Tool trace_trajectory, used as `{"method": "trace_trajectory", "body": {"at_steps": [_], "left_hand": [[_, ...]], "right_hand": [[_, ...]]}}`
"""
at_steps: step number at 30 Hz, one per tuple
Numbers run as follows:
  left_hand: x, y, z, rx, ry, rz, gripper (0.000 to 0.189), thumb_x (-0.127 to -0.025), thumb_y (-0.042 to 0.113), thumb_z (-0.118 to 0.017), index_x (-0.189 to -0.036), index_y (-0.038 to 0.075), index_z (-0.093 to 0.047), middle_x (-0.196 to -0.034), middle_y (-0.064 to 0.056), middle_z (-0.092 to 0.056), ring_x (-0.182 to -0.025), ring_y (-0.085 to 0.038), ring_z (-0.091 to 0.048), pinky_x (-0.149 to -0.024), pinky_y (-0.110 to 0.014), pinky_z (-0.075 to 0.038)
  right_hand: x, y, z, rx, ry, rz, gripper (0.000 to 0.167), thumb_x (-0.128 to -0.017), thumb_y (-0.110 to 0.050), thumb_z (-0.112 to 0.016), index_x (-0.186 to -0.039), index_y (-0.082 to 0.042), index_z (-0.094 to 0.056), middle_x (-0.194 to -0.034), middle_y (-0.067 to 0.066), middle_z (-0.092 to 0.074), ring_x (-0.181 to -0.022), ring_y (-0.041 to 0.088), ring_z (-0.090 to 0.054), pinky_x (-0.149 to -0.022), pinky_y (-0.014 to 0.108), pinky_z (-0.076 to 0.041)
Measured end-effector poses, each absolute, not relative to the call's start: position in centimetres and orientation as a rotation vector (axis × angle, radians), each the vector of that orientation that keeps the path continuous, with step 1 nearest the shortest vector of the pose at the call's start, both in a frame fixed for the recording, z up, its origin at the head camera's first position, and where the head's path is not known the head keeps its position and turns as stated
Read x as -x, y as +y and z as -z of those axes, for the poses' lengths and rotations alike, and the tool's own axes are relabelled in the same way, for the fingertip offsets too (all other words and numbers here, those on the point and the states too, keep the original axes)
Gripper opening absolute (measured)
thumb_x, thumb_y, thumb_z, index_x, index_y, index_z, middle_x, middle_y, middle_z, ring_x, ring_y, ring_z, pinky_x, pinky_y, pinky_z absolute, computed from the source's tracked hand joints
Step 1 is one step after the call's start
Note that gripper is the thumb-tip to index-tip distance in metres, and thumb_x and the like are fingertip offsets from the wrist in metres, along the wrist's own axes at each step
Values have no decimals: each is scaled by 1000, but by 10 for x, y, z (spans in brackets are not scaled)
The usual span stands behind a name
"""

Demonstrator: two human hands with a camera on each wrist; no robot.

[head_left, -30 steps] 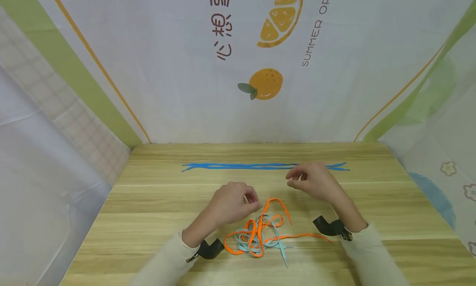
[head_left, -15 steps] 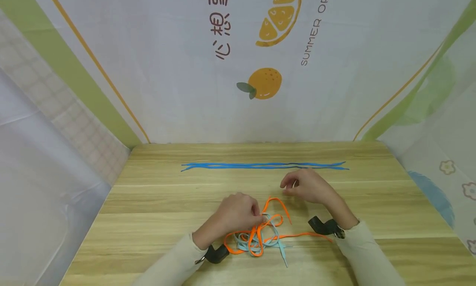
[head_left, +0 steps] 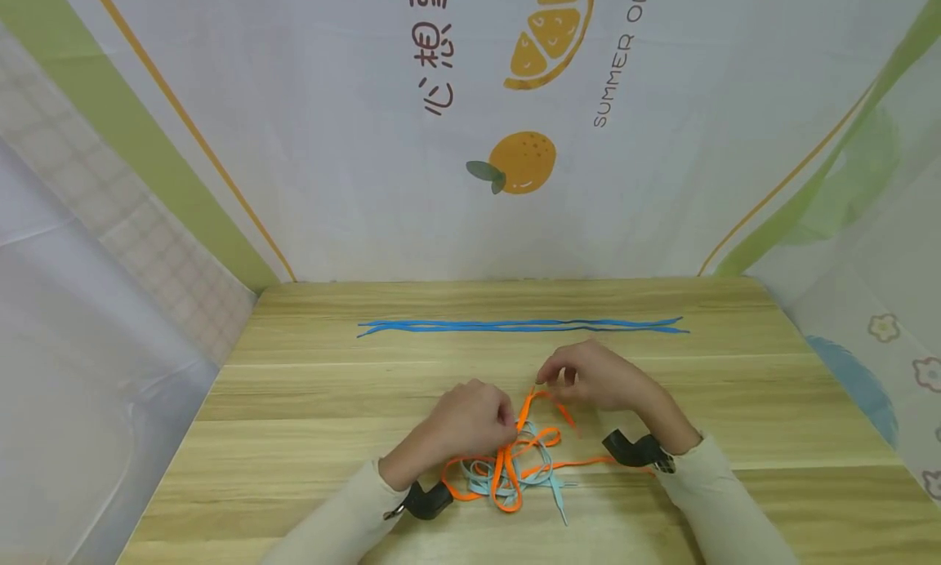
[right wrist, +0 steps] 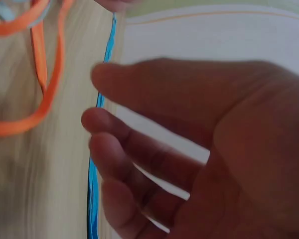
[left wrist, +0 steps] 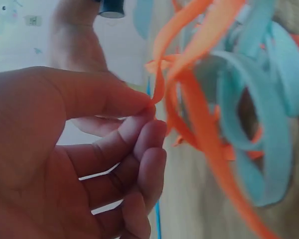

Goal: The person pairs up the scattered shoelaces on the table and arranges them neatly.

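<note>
A flat orange shoelace [head_left: 526,411] lies looped over a pale blue shoelace [head_left: 559,504] in a tangled pile. My left hand [head_left: 470,420] is at the pile's upper left. In the left wrist view, its thumb and index fingertip pinch a fold of the orange shoelace [left wrist: 199,109], other fingers curled. My right hand [head_left: 599,377] hovers over the orange lace's upper loop, fingertips close to its top in the head view. Thumb and fingers of this hand [right wrist: 154,134] are bent with a gap between them in the right wrist view, holding nothing.
Two bright blue shoelaces [head_left: 400,327] lie stretched side by side across the back of the wooden table [head_left: 294,434]. Behind the table hangs a white cloth [head_left: 367,206] with orange-fruit prints. Black wrist cameras sit below both hands.
My left hand has come down onto the pile and taken a pinch of the orange shoelace, lifting it slightly. My right hand has moved left and down, away from the blue shoelaces.
</note>
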State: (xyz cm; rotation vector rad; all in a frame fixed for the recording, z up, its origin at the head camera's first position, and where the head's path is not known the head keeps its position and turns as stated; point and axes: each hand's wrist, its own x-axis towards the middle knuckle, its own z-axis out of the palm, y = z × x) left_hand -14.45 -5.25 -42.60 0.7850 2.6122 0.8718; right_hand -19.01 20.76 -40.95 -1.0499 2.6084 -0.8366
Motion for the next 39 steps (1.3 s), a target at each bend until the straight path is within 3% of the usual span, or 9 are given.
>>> {"method": "trace_trajectory", "body": {"at_steps": [6,12,17,21,25,30,39], "left_hand": [[146,-55,417,-855,2541,-1036,22,-92,5,-74,-76,19,-70,-64,13,-59,-53,-3,-51,-54,-21,-41],[150,-58,412,-873,2489,-1126,15,-94,6,-72,-83,16,-73,-70,12,-64,-56,-3,-53,-58,-22,-46],[153,-60,411,-875,2460,-1198,10,-94,7,-73,-87,14,-74,-78,12,-70,-69,-4,-62,-69,-25,-54],[154,-61,409,-830,2400,-1264,7,-96,8,-73,-91,13,-74,-81,9,-74,-71,-5,-64,-70,-26,-54],[154,-63,405,-774,2321,-1332,2,-98,10,-74,-99,10,-76,-86,-1,-78,-75,-11,-68,-72,-27,-53],[154,-66,399,-732,2241,-1385,13,-98,12,-76,-107,5,-80,-93,-9,-82,-87,-26,-76,-76,-28,-53],[153,-74,386,-732,2067,-1473,14,-101,15,-74,-107,6,-84,-95,-11,-81,-89,-16,-74,-81,-30,-55]], "right_hand": [[186,197,411,1293,2456,921,24,-95,0,-84,-117,-8,-82,-112,4,-77,-80,4,-64,-73,28,-57],[185,190,415,1355,2419,998,18,-97,-3,-84,-108,-17,-83,-109,-6,-74,-78,5,-60,-66,26,-53],[187,189,418,1368,2392,1046,13,-99,-5,-82,-102,-18,-82,-105,-8,-74,-78,4,-60,-63,26,-51],[187,190,415,1387,2399,1073,15,-99,-3,-78,-100,-17,-80,-101,-8,-74,-75,4,-59,-61,27,-49],[188,196,409,1368,2427,1100,18,-99,-1,-74,-99,-19,-78,-95,-7,-73,-73,5,-57,-61,27,-47],[190,212,401,1289,2465,1154,13,-103,-8,-77,-97,-20,-77,-91,-13,-69,-69,8,-55,-59,29,-47],[191,239,387,1133,2519,1267,18,-103,-5,-76,-99,-23,-77,-90,-10,-70,-70,13,-58,-61,29,-49]]}}
